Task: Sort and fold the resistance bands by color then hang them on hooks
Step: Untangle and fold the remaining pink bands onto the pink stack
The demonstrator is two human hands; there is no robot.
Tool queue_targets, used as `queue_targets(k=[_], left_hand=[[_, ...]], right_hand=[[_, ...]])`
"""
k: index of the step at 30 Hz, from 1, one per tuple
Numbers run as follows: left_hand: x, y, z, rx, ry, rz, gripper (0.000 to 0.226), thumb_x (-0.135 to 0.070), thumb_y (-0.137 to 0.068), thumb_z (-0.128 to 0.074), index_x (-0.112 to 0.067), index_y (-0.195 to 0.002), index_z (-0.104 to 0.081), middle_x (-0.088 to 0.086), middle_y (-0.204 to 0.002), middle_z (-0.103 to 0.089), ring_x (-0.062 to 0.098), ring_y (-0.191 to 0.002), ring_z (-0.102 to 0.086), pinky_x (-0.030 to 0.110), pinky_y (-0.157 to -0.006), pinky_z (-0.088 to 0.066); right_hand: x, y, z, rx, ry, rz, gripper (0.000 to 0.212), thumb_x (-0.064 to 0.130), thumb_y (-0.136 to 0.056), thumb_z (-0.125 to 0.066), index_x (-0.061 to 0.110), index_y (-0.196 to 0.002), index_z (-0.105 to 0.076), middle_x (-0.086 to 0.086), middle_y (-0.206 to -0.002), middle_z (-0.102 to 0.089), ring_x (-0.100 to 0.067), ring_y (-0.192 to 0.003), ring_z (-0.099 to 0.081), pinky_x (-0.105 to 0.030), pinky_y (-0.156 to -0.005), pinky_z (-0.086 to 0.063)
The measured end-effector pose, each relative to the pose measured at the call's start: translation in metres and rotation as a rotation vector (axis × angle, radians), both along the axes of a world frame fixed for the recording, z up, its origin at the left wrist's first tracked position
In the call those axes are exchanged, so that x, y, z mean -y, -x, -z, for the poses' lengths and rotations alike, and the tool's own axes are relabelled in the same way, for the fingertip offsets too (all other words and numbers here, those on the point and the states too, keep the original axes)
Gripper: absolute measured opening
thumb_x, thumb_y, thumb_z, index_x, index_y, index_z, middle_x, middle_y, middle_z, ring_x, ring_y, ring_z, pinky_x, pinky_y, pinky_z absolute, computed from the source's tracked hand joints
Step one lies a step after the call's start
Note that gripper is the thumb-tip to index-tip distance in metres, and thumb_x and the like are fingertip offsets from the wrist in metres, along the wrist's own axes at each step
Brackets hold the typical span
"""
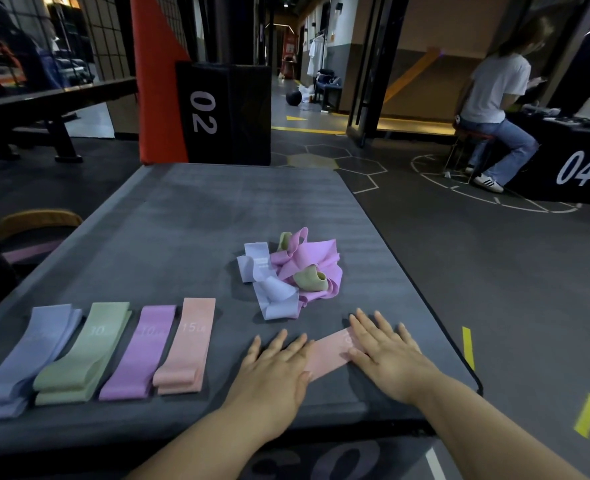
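Lower centre, left hand: lies flat, palm down, fingers straight and a little spread, pressing the left end of the peach band.
Lower right of centre, right hand: also flat and wide, fingers straight, palm down on the band's right end.
Between the hands, peach band: spread flat on the grey mat near its front edge, with only its middle showing.
Lower left, folded stacks: four in a close row, apart from the hands. From the left they are the blue stack, green stack, purple stack and peach stack, which is printed 15.
Centre, tangled pile: pale blue, pink and green bands knotted together on the mat, just beyond the hands and touching neither.
Upper centre, black box: stands on the floor past the mat's far edge, marked 02, beside an orange pad.
Upper right, seated person: on a stool, back turned, by a second black box marked 04.
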State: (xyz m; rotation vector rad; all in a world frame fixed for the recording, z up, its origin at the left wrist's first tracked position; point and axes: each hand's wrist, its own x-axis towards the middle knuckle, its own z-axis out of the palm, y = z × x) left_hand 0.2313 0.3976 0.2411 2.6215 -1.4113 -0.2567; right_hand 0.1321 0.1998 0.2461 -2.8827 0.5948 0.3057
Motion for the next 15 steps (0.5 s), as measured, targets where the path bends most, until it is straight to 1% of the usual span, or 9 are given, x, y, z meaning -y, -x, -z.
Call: queue_targets(k=[4, 6, 7, 8, 9, 10, 11, 13, 15], left_hand=[[0.0, 0.0002, 0.0009, -0.001, 0.007, -0.009, 0.052, -0.036, -0.104, -0.019, -0.032, -0.153, -0.004, -0.019, -0.16, -0.002, 0.009, -0.148, 0.006, 0.042, -0.12, 0.006], [0.0001, 0.0003, 0.0017, -0.006, 0.021, -0.016, 0.052, -0.037, -0.104, -0.02, -0.033, -0.153, -0.004, -0.019, -0.159, -0.003, 0.009, -0.148, 0.005, 0.042, -0.12, 0.006], [-0.0001, 0.0004, 0.002, -0.01, 0.032, -0.022, 0.052, -0.037, -0.104, -0.021, -0.033, -0.153, -0.005, -0.02, -0.159, -0.005, 0.008, -0.147, 0.005, 0.041, -0.12, 0.006], [-0.0006, 0.0007, 0.002, -0.015, 0.043, -0.028, 0.052, -0.037, -0.103, -0.022, -0.034, -0.152, -0.005, -0.02, -0.159, -0.006, 0.008, -0.147, 0.004, 0.041, -0.12, 0.006], [-0.0011, 0.0009, 0.0019, -0.024, 0.054, -0.034, 0.052, -0.037, -0.103, -0.024, -0.034, -0.152, -0.005, -0.02, -0.159, -0.008, 0.008, -0.147, 0.003, 0.04, -0.12, 0.006], [-0.0015, 0.001, 0.0015, -0.033, 0.065, -0.041, 0.052, -0.037, -0.103, -0.025, -0.035, -0.152, -0.006, -0.02, -0.158, -0.01, 0.008, -0.148, 0.003, 0.039, -0.12, 0.006], [-0.0016, 0.001, 0.0013, -0.042, 0.073, -0.045, 0.052, -0.036, -0.103, -0.027, -0.036, -0.151, -0.007, -0.019, -0.158, -0.012, 0.008, -0.148, 0.002, 0.039, -0.12, 0.006], [-0.0012, 0.0007, 0.0007, -0.055, 0.075, -0.042, 0.052, -0.036, -0.103, -0.027, -0.038, -0.15, -0.006, -0.019, -0.158, -0.012, 0.009, -0.148, 0.002, 0.04, -0.12, 0.007], [-0.0007, 0.0, 0.001, -0.058, 0.063, -0.03, 0.051, -0.036, -0.103, -0.025, -0.041, -0.15, -0.005, -0.019, -0.159, -0.007, 0.009, -0.148, 0.004, 0.04, -0.119, 0.008]], right_hand=[[0.0003, -0.0008, 0.0048, 0.018, 0.012, 0.005, 0.129, 0.086, -0.037, 0.037, 0.034, -0.152, 0.008, 0.023, -0.154, 0.018, -0.01, -0.146, 0.018, -0.042, -0.119, 0.01], [0.0028, -0.0013, 0.0072, 0.028, -0.008, 0.024, 0.13, 0.085, -0.037, 0.038, 0.035, -0.152, 0.005, 0.025, -0.154, 0.016, -0.008, -0.146, 0.016, -0.041, -0.119, 0.01], [0.0038, -0.0017, 0.0074, 0.038, -0.03, 0.034, 0.124, 0.085, -0.043, 0.035, 0.036, -0.153, 0.002, 0.024, -0.156, 0.013, -0.007, -0.146, 0.015, -0.04, -0.119, 0.01], [0.0051, -0.0019, 0.0079, 0.052, -0.058, 0.042, 0.11, 0.083, -0.057, 0.028, 0.037, -0.152, -0.002, 0.023, -0.157, 0.009, -0.006, -0.147, 0.013, -0.039, -0.118, 0.01], [0.0059, -0.0025, 0.008, 0.065, -0.075, 0.05, 0.088, 0.076, -0.076, 0.015, 0.038, -0.152, -0.005, 0.022, -0.158, 0.006, -0.006, -0.147, 0.011, -0.038, -0.118, 0.009], [0.0057, -0.0028, 0.0068, 0.071, -0.071, 0.063, 0.067, 0.064, -0.091, 0.001, 0.038, -0.152, -0.007, 0.022, -0.159, 0.003, -0.005, -0.147, 0.01, -0.038, -0.119, 0.008], [0.0055, -0.0033, 0.0061, 0.071, -0.055, 0.07, 0.055, 0.052, -0.1, -0.008, 0.037, -0.152, -0.007, 0.021, -0.159, 0.002, -0.005, -0.147, 0.009, -0.038, -0.119, 0.007], [0.0047, -0.0037, 0.0073, 0.058, -0.025, 0.061, 0.051, 0.044, -0.103, -0.013, 0.036, -0.153, -0.004, 0.021, -0.159, 0.005, -0.007, -0.147, 0.01, -0.039, -0.119, 0.007], [0.0036, -0.0038, 0.0085, 0.031, -0.011, 0.049, 0.053, 0.047, -0.103, -0.012, 0.035, -0.153, 0.001, 0.021, -0.158, 0.009, -0.009, -0.147, 0.014, -0.042, -0.119, 0.009]])
